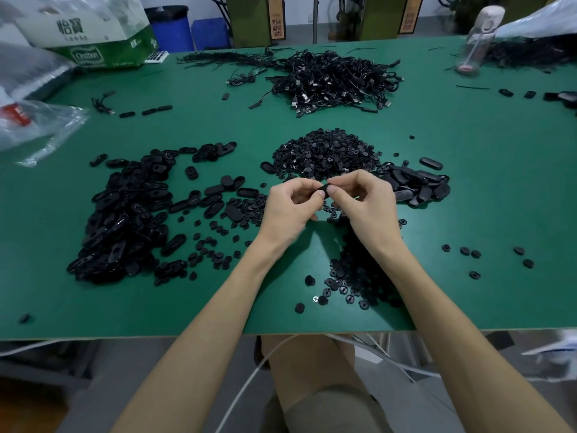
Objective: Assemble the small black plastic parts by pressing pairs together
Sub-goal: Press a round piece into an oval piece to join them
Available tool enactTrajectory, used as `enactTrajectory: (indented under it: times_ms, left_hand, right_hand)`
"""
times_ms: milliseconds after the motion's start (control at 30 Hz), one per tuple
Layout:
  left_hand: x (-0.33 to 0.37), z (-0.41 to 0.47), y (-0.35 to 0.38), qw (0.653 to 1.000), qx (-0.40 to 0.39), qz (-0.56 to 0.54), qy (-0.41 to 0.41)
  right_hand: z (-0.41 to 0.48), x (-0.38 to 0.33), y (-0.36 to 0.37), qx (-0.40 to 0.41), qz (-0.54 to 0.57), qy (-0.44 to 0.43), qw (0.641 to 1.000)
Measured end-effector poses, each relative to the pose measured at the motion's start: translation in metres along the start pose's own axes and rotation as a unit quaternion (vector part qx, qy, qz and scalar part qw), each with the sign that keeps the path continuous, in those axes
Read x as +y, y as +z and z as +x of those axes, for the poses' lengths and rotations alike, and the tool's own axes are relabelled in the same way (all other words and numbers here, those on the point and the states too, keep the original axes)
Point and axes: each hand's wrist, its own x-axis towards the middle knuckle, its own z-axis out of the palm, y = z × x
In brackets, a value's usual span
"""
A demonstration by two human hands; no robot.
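Two hands are meeting above the middle of the green desk [474, 195]. The left grip [288, 207] and the right grip [359, 203] are both pinching one small black part [323, 192] between fingertips and thumbs, holding it just clear of the desk surface.

Taking the hands as the centre of the dial:
- At 12 o'clock, one mound of round black pieces [324, 154] is lying just beyond the fingers.
- Farther out at 12, one tangle of black cables [337, 79] is spreading across the desk.
- At 9 o'clock, one large heap of oval black shells [125, 214] is sprawling.
- At 2 o'clock, one smaller heap of oval shells [418, 185] is sitting just beside the right grip.
- At 5 o'clock, a scatter of round pieces [352, 276] is lying partly under the right forearm; they are too many and too overlapped to count.
- At 4 o'clock, six loose round pieces [475, 254] are lying well apart from the rest.
- At 10 o'clock, three oval pieces [150, 111] are lying in a row.
- At 11 o'clock, one cardboard box [90, 54] is showing the word "Cestbon" on a green label, with large Chinese characters above it.
- At 1 o'clock, one clear bottle [477, 45] is standing upright.
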Motion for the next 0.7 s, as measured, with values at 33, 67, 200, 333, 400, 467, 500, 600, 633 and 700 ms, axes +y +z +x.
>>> enactTrajectory:
  times_ms: [33, 67, 200, 333, 400, 467, 500, 600, 633, 700]
  left_hand:
    - [0.0003, -0.0003, 0.0003, 1.000, 0.003, 0.004, -0.001]
    - [0.0004, -0.0005, 0.0008, 1.000, 0.005, 0.009, -0.002]
    - [0.0008, -0.0010, 0.0015, 1.000, 0.000, 0.007, -0.003]
    - [-0.0016, 0.0000, 0.0013, 1.000, -0.005, 0.009, -0.002]
    - [-0.0023, -0.0003, 0.0018, 1.000, -0.007, 0.006, 0.001]
    - [-0.0025, 0.0000, 0.0019, 1.000, -0.010, 0.008, 0.005]
    - [-0.0028, 0.0003, 0.0016, 1.000, -0.012, 0.009, 0.008]
    - [-0.0033, 0.0005, 0.0018, 1.000, -0.016, 0.015, 0.017]
    - [-0.0033, 0.0002, 0.0018, 1.000, -0.016, 0.018, 0.020]
    - [-0.0029, -0.0004, 0.0012, 0.999, -0.017, 0.021, 0.025]
  right_hand:
    - [-0.0007, -0.0004, 0.0004, -0.003, 0.000, -0.001, 1.000]
    - [-0.0015, -0.0008, 0.0013, -0.008, -0.002, -0.003, 1.000]
    - [-0.0028, -0.0010, 0.0030, -0.023, -0.009, -0.004, 1.000]
    - [-0.0030, -0.0007, 0.0018, -0.026, -0.011, -0.013, 1.000]
    - [-0.0033, -0.0004, 0.0016, -0.026, -0.011, -0.015, 0.999]
    - [-0.0032, 0.0002, 0.0013, -0.023, -0.010, -0.016, 1.000]
    - [-0.0032, 0.0005, 0.0012, -0.022, -0.008, -0.016, 1.000]
    - [-0.0037, 0.0011, 0.0013, -0.016, 0.000, -0.012, 1.000]
    - [-0.0037, 0.0010, 0.0014, -0.013, 0.000, -0.012, 1.000]
    - [-0.0033, 0.0009, 0.0006, -0.006, 0.003, -0.009, 1.000]
